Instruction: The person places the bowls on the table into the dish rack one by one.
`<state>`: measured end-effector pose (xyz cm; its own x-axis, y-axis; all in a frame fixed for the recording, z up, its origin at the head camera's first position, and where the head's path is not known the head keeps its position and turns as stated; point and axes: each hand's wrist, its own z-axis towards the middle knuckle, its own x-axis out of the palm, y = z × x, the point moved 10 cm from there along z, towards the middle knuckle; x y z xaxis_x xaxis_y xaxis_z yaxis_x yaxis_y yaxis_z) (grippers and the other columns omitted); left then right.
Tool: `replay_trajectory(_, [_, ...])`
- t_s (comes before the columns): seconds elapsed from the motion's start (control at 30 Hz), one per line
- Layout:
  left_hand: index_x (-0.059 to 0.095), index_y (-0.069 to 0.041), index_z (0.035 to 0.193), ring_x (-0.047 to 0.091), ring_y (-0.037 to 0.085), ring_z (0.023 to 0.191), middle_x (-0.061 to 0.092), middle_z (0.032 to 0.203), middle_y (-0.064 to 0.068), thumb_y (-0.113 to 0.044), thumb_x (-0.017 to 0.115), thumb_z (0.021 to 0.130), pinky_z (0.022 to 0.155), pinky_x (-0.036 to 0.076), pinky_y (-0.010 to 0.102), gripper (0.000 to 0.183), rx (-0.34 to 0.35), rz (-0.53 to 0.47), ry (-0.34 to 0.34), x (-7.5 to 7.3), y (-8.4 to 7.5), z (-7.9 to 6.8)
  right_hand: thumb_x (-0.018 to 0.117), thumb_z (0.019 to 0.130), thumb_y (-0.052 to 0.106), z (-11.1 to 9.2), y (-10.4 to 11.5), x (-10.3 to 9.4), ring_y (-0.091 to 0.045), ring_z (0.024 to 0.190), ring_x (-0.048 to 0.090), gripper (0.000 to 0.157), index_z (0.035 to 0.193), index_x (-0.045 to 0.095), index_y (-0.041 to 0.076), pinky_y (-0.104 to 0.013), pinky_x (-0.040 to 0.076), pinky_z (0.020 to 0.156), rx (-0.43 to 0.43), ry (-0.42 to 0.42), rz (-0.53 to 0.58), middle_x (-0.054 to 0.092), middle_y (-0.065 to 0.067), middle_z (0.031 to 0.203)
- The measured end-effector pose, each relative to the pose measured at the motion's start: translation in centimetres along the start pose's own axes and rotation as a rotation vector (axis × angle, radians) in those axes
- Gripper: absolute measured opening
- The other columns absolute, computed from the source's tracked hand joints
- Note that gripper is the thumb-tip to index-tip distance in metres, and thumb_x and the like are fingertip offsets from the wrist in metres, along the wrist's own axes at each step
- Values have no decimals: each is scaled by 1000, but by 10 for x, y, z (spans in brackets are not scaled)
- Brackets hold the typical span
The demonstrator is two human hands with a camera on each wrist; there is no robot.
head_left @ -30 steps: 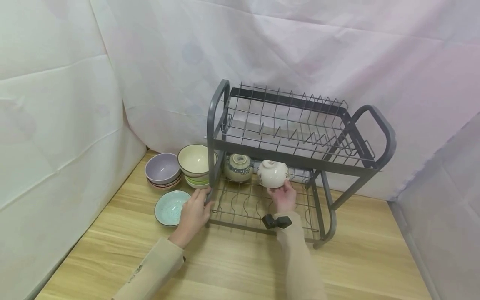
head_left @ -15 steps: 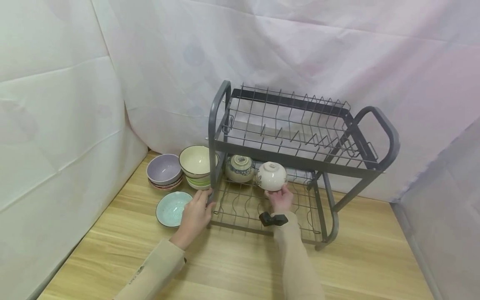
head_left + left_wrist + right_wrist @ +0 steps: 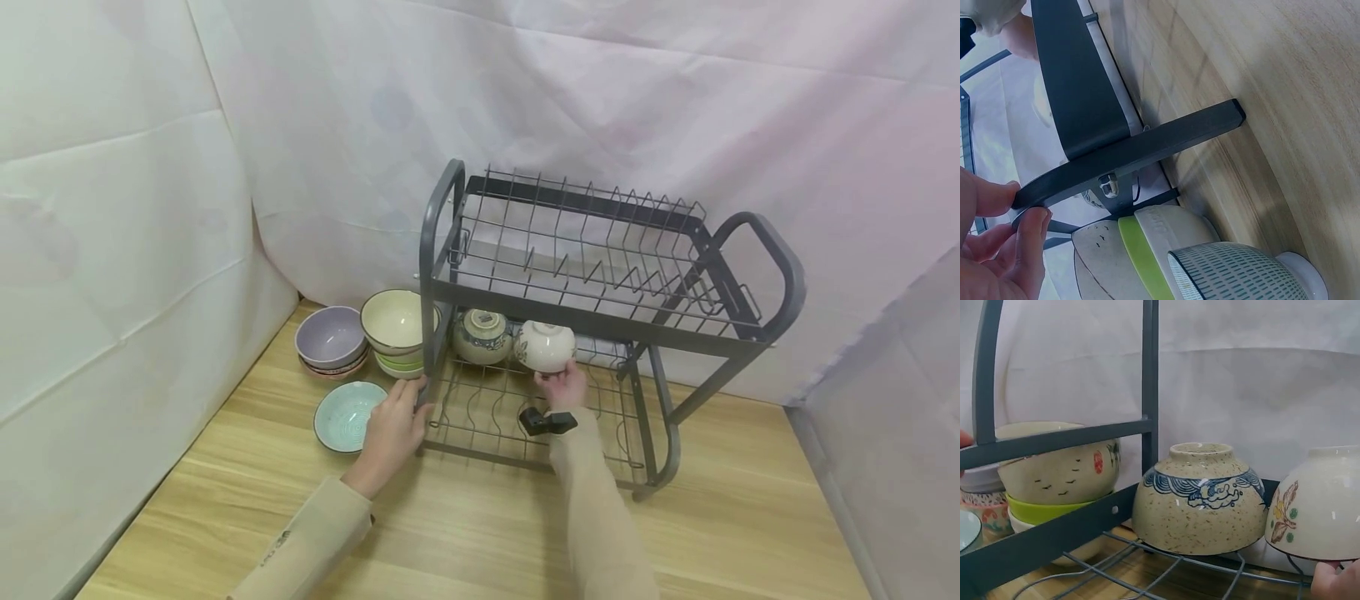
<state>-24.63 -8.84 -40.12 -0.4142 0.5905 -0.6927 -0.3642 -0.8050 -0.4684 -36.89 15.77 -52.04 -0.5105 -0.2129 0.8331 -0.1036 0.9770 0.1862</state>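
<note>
My right hand [image 3: 566, 386] grips the near rim of a white bowl [image 3: 546, 348] turned upside down on the rack's lower tier. The bowl's side carries a leaf-and-flower pattern, clear in the right wrist view. Close to its left, also upside down, is a speckled bowl [image 3: 1200, 506] with a blue wave band. My left hand [image 3: 390, 429] holds the front left part of the dark grey two-tier dish rack [image 3: 592, 310]; in the left wrist view, thumb and fingers pinch its frame bar [image 3: 1129, 150].
Left of the rack stand stacked bowls: a cream bowl [image 3: 393, 321] over green and white ones, and a purple bowl [image 3: 330, 336] over others. A light blue bowl [image 3: 347, 421] sits in front, beside my left hand. The upper tier [image 3: 577, 242] overhangs the lower one.
The white bowl has shifted left, closer to the speckled bowl, then slightly back on the tier with my right hand. My left hand keeps its hold on the rack.
</note>
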Motion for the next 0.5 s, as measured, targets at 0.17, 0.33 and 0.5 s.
replay_trajectory(0.17, [57,4,108,55,16,56,59,90,13,-3,70,75,45,49,23,36,8,1,-2,2,0,-1,40,97,20,37,13,-21,-10,133,28,44,140,31,26,-35,13,113,0,-16,3,34,5,144])
replay_trajectory(0.33, [57,4,108,54,16,55,59,90,13,-3,70,76,45,48,22,36,12,4,-3,1,-1,0,37,97,13,22,21,-14,-13,132,30,47,142,26,17,-28,21,111,-6,-106,-293,31,-1,145])
replay_trajectory(0.5, [57,4,108,52,14,55,58,87,12,-2,71,75,44,47,21,36,0,-5,-1,0,1,0,55,90,15,126,54,-70,-17,119,46,46,134,41,13,-32,33,105,3,-104,-507,46,-7,131])
